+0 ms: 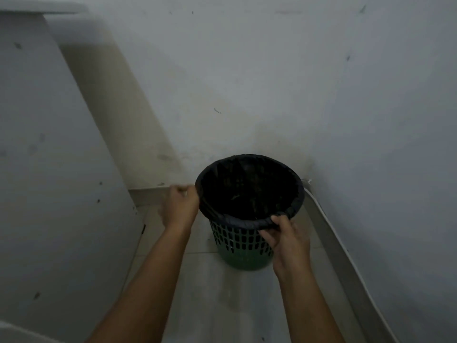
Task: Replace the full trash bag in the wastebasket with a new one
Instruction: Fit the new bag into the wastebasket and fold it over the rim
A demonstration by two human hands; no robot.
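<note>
- The wastebasket [243, 246], green with a lattice wall, stands upright on the floor [222, 300] in the corner where the two walls meet, just ahead of both hands.
- Its long axis runs straight up from the floor, and its mouth points up toward the camera.
- The trash bag [249, 191], black, lines the inside, with its edge folded out over the rim all the way round.
- The left hand [180, 206] sits at the rim's left side, fingers curled; it is blurred, so I cannot tell whether it grips the fold.
- The right hand [288, 240] is at the near right of the rim, pinching the folded bag edge between thumb and fingers.
- The hands are apart, on roughly opposite sides of the mouth; the right looks better seated.
- My judgement: the bag comes out along the basket's axis, so the fold must be peeled upward off the rim first.
- Contents are too dark to read.
</note>
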